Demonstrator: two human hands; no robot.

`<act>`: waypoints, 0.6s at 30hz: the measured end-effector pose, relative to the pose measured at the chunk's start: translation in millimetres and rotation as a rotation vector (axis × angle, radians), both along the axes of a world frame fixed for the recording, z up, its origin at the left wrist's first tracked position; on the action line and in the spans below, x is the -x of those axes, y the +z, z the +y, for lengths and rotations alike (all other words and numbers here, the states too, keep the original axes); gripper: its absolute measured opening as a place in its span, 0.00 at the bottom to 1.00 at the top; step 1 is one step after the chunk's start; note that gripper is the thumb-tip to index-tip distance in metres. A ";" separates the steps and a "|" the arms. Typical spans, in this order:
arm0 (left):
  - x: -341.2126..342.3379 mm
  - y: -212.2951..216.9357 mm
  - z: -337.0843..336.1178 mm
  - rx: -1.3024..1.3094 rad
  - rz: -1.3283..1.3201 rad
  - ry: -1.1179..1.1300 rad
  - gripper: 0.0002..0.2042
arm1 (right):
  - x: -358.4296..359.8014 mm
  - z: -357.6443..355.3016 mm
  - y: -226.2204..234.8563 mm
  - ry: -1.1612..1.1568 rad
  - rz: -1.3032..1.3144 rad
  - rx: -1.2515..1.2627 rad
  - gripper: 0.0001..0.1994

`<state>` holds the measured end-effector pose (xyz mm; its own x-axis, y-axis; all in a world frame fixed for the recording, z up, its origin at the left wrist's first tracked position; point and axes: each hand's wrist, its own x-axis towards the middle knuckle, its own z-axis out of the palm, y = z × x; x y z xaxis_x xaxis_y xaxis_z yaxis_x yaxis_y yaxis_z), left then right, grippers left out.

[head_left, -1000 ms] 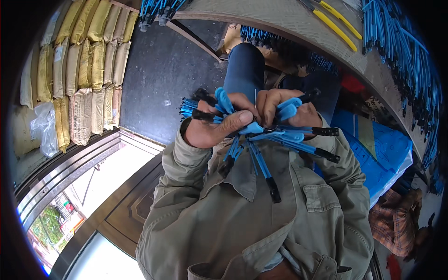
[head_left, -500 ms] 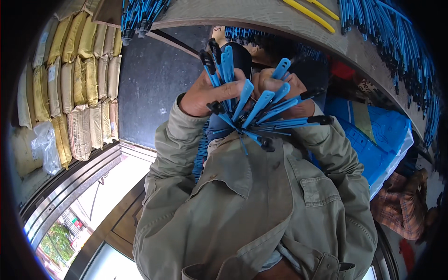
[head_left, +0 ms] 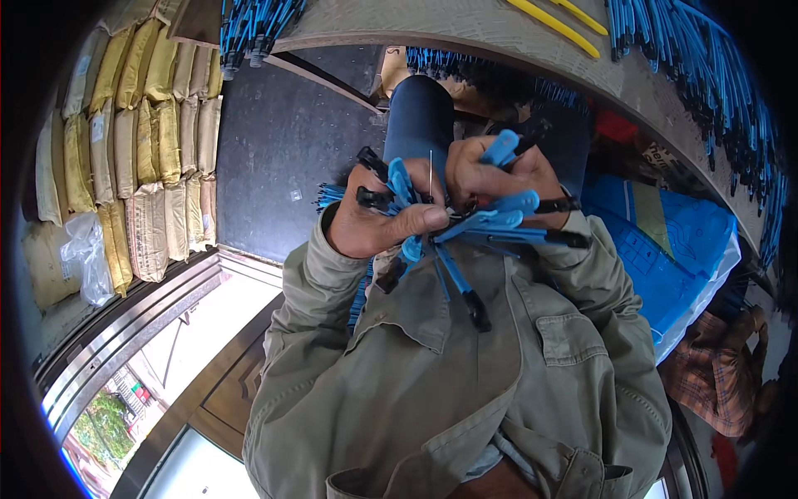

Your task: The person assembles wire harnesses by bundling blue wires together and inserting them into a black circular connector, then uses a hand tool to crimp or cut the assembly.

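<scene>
1. Here, blue strips (head_left: 401,179) are pinched in the closed left grip (head_left: 370,223), splayed outward, presumably to separate black ends (head_left: 477,311).
2. More strips (head_left: 524,202) are held by the curled right grip (head_left: 490,180) alongside, seemingly for steadiness.

The jacket (head_left: 465,358) is khaki, made of matte cloth with visible stitched seams. Its sleeves (head_left: 320,287) are long, wide and wrinkled, with plain cuffs (head_left: 317,248). On its front are two pocket flaps (head_left: 572,339). Under it shows some pale grey cloth (head_left: 492,459). The trousers (head_left: 420,112) are dark blue. The fingers (head_left: 416,220) are bare.
</scene>
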<state>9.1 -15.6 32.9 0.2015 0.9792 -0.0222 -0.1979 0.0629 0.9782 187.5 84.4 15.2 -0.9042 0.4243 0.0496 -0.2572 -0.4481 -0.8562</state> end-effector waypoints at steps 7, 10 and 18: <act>0.8 2.6 -11.1 0.052 0.095 0.063 0.07 | -6.0 -0.4 0.1 0.003 -0.036 -0.040 0.07; -3.3 6.9 -10.0 0.100 0.093 0.110 0.07 | -5.1 5.1 -1.5 0.000 -0.075 -0.012 0.08; 5.3 2.4 -7.4 0.124 0.063 0.119 0.15 | 3.9 7.2 -5.9 -0.028 -0.080 0.006 0.20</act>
